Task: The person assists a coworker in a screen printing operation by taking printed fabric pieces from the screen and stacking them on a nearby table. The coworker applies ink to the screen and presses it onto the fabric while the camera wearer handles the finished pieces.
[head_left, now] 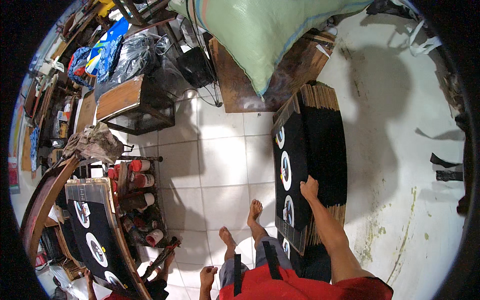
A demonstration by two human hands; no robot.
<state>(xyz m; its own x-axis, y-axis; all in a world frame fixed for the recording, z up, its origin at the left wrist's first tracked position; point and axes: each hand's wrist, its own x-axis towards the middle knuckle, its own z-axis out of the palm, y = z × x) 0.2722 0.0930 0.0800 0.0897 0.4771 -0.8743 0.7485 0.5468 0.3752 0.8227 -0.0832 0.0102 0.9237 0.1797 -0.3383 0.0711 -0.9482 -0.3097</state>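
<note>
My right hand is closed on the edge of a black cloth printed with a row of white round designs. That cloth lies over a board on top of a tall stack, whose brown layered edges show at the far end. More black cloth hangs down the stack's right side. My left hand hangs low by my left side, its fingers curled in, with nothing visible in them.
At left, another black printed cloth lies on a board; a person's hand is beside it. Red-stained jars crowd a rack. A wooden cabinet, a pale green sack on a brown board, and a white wall surround the tiled floor.
</note>
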